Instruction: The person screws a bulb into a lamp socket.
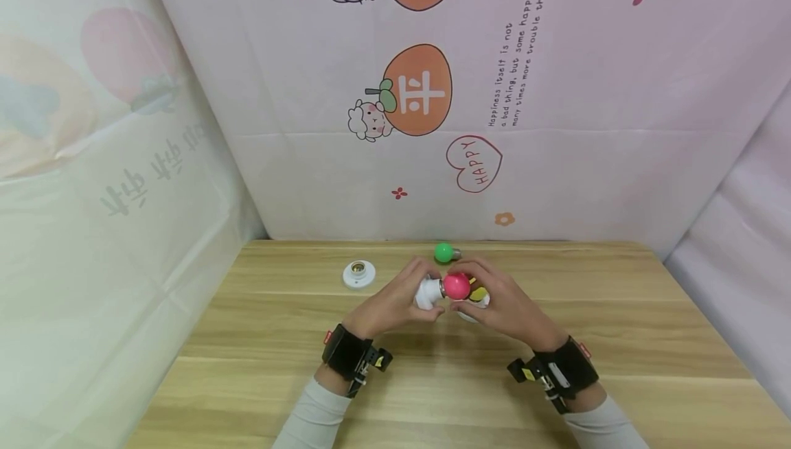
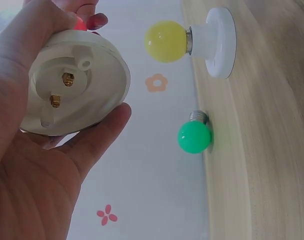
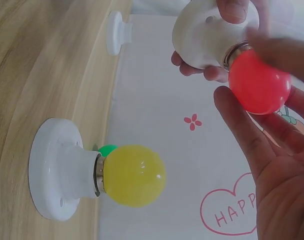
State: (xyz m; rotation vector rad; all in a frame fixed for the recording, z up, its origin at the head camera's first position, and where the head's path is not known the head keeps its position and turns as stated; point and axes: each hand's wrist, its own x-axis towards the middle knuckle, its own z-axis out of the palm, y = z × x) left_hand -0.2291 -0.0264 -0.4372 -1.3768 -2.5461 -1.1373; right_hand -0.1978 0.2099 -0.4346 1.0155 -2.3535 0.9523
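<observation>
My left hand (image 1: 398,299) grips a round white lamp holder (image 2: 112,65) by its rim. Its hollow underside, with two brass screws, faces the left wrist camera. A red light bulb (image 3: 259,82) sits with its metal base at the holder's mouth, part of the metal still showing. Around the red glass, the thumb and fingers of my right hand (image 1: 503,301) pinch it. Both hands are raised over the table. Just behind them, a yellow bulb (image 3: 134,175) stands upright in a second white holder (image 3: 54,170), partly hidden by my right hand in the head view.
A green bulb (image 1: 443,252) lies on its side near the table's back edge. To the left, a third white holder (image 1: 359,274) stands with its socket bare. The wooden table (image 1: 278,366) meets a printed cloth (image 1: 309,181) at the back.
</observation>
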